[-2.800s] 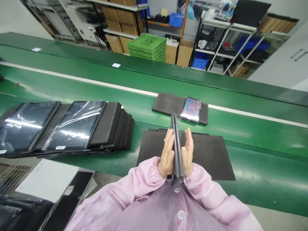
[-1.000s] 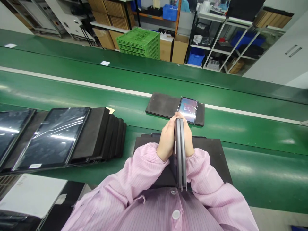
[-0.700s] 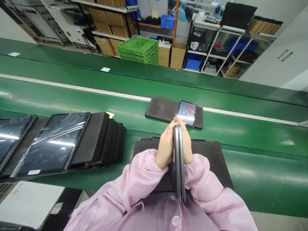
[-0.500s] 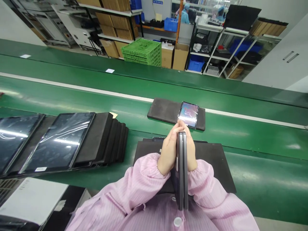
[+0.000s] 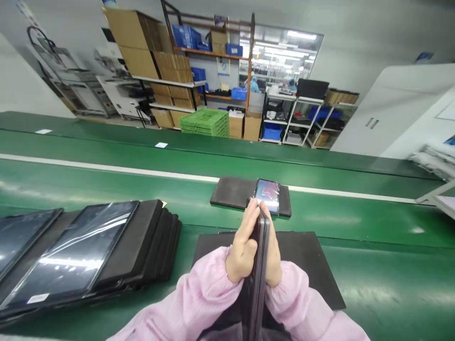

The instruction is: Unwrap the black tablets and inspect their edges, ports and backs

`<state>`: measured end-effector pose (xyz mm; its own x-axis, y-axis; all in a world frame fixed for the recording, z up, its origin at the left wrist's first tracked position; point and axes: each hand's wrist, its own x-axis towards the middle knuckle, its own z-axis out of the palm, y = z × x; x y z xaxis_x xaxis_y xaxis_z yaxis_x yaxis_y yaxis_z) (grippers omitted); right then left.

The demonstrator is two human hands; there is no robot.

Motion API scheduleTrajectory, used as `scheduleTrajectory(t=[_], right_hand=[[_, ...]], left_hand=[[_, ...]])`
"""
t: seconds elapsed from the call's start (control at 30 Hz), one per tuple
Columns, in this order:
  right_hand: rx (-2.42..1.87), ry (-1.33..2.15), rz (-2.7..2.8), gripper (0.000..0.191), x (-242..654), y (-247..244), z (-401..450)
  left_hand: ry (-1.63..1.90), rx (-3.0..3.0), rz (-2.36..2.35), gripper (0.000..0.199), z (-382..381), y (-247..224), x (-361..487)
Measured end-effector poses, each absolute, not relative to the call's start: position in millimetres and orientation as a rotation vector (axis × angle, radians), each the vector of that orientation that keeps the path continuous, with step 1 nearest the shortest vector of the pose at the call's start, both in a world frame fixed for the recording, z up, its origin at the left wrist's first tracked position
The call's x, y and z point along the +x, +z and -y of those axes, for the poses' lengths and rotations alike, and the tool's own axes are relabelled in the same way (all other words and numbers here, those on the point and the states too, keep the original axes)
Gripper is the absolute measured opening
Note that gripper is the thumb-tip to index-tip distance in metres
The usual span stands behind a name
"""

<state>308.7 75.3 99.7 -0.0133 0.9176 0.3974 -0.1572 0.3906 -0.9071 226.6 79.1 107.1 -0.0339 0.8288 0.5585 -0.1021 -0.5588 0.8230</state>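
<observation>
Two thin dark tablets (image 5: 260,274), standing on edge face to face, are pressed between my palms. My left hand (image 5: 242,248) lies flat along their left side, its thumb folded in and its fingers pointing away from me. On the opposite side my right hand (image 5: 273,251) pushes against them, partly hidden behind the slabs. Beneath my hands is a large black pad (image 5: 302,265). Just beyond my fingertips, a smaller tablet with a lit screen (image 5: 267,193) rests on a black foam pad (image 5: 232,191).
To the left, tablets with dark glossy screens (image 5: 76,251) lie on stacked black foam pads (image 5: 161,241). A green conveyor belt (image 5: 355,218) with a white line crosses the view. Behind it stand green crates (image 5: 204,121), shelves with cartons (image 5: 174,68) and a white cabinet (image 5: 384,113).
My view has tilted up, showing more of the room. Both hands still press the two tablets together; my left fingers have straightened along them and the thumb now shows on the near face.
</observation>
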Motion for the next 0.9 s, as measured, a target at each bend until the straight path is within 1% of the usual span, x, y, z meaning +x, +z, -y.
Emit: scheduleTrajectory(t=[0.07, 0.13, 0.4, 0.67, 0.77, 0.9], right_hand=[[-0.756, 1.071, 1.286, 0.047, 309, 120, -70], [-0.715, 1.051, 1.291, 0.044, 310, 130, -63], [-0.578, 1.054, 1.24, 0.043, 312, 139, -35], [-0.583, 1.021, 1.33, 0.044, 315, 148, -18], [-0.658, 1.067, 1.254, 0.047, 315, 153, -21], [-0.869, 1.119, 1.093, 0.052, 312, 167, -31]], left_hand=[[1.637, 1.567, -0.772, 0.053, -74, 134, 230], [1.623, 1.57, -0.775, 0.051, -66, 147, 231], [1.703, 1.693, -0.694, 0.046, -38, 151, 231], [1.741, 1.711, -0.656, 0.046, -23, 152, 231], [1.728, 1.652, -0.69, 0.045, -24, 160, 233], [1.595, 1.341, -0.848, 0.048, -38, 170, 240]])
